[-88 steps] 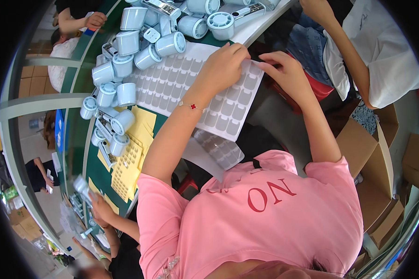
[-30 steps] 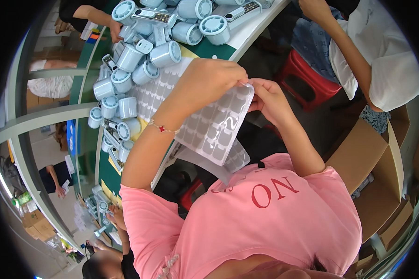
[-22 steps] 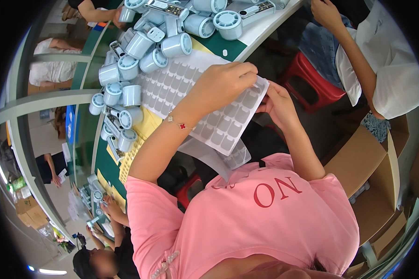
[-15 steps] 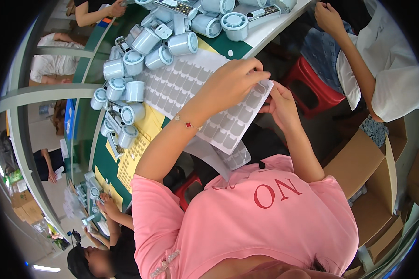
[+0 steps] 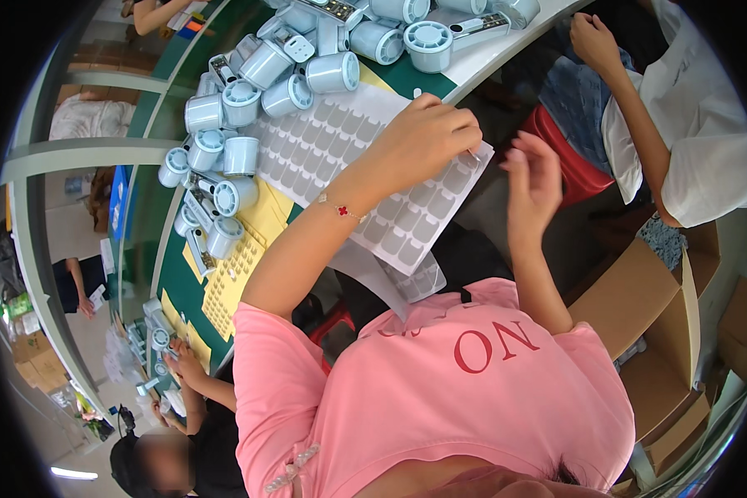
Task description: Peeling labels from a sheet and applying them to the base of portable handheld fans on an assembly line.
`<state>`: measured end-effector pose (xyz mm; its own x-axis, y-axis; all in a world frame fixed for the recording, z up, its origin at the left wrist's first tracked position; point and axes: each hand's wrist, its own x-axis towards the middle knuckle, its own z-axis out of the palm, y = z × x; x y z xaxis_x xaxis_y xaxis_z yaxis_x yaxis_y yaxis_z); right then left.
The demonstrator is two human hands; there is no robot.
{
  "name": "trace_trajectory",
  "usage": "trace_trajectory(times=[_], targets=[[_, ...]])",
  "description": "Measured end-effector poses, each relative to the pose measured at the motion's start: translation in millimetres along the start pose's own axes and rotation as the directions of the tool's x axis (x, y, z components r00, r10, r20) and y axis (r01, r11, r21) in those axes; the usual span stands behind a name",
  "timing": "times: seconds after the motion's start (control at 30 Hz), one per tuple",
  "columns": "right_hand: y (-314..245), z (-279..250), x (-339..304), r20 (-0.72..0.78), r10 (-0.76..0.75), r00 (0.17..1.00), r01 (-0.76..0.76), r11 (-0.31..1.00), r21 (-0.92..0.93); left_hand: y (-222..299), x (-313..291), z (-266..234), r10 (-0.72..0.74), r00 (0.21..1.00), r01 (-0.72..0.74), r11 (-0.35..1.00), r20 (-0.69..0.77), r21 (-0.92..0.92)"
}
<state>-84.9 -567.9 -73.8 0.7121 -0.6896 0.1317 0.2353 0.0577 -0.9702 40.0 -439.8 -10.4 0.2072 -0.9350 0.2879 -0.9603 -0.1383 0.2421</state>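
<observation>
My left hand [image 5: 427,143] is over a white sheet of grey stickers [image 5: 419,212], its fingertips pinched together at the sheet's far right corner. A small greyish bit shows at those fingertips; whether it is a lifted sticker I cannot tell. My right hand [image 5: 536,187] is just right of that corner, apart from the sheet, fingers loosely bent and spread, slightly blurred. The sheet slants over the table's near edge. More rows of grey stickers [image 5: 303,149] lie left of my left forearm, which hides whether they belong to the same sheet.
Several pale blue cylindrical devices [image 5: 332,73] are piled on the green table [image 5: 402,76]. Yellow sheets with small round dots [image 5: 232,286] lie at the left. A red stool [image 5: 556,158] and a seated person are at the right, above open cardboard boxes [image 5: 631,290]. Another person works lower left.
My right hand has let go of the sheet's corner and moved right, its fingers opening. My left hand stays at the corner, its fingers now curled down more.
</observation>
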Motion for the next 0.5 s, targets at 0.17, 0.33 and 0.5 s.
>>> trace_trajectory(times=[0.17,0.33,0.5], targets=[[-10.4,-6.4,-1.4,0.323,-0.115,0.939,0.173,0.972,-0.158,-0.3,-6.2,-10.8,0.037,0.996,-0.033,0.998,-0.081,0.055],[4.1,-3.3,3.8,0.381,-0.354,0.854,0.469,0.841,-0.27,-6.3,-16.1,-21.5,0.042,0.996,-0.044,0.999,-0.084,-0.013],[9.1,-7.3,-1.2,0.462,-0.455,0.761,0.619,0.722,-0.309,-16.2,-20.3,-37.7,0.037,0.994,-0.041,0.999,-0.104,-0.035]])
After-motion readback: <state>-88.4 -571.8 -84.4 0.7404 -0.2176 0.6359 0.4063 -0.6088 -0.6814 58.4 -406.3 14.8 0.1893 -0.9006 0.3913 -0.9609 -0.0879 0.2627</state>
